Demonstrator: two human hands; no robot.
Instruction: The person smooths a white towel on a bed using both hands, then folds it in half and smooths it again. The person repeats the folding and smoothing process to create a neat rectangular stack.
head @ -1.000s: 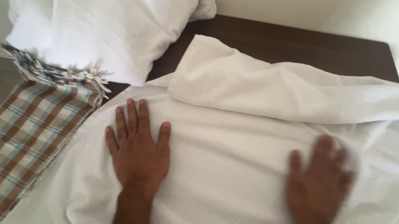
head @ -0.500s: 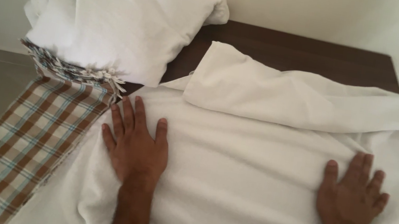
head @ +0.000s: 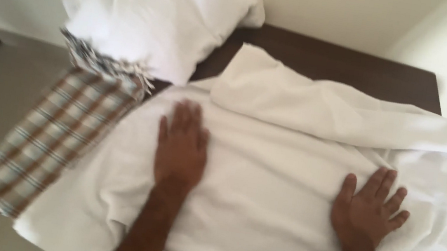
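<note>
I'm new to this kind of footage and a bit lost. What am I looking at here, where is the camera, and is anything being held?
There is no machine: these are a person's two bare hands, filmed by a camera worn on the head, looking down. The left hand and right hand both lie flat, palms down, on a large white towel spread over a dark brown table. Neither hand grips anything. A checked cloth hangs off the table's left side, and a pile of white linen sits at the far left corner. The picture is slightly blurred.
</note>
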